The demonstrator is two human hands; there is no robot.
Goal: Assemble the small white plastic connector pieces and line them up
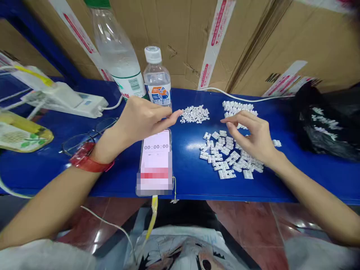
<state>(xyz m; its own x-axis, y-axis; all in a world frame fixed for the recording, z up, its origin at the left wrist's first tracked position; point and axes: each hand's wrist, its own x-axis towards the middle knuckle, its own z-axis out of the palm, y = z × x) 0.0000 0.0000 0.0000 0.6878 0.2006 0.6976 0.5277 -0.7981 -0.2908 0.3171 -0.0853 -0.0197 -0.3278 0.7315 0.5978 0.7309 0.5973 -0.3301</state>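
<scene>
My left hand (147, 118) is curled, thumb and forefinger close together, at the left edge of a pile of tiny white pieces (196, 114). Whether a piece sits between those fingertips is hidden. Below that hand lies a smartphone (156, 161) whose screen reads 00:00:00. My right hand (251, 135) hovers with bent fingers, a small gap between thumb and forefinger and nothing visible in it. Under it spreads a heap of flat white slotted plastic pieces (222, 155). Behind its fingers stand rows of white pieces (237, 107), partly covered by the hand.
A large bottle (116, 52) and a smaller bottle (157, 77) stand behind my left hand. Eyeglasses (78, 144) and a white power strip (70, 99) lie left. A black plastic bag (326, 142) with white pieces is at right. Cardboard boxes (180, 22) line the blue table's (187, 183) back.
</scene>
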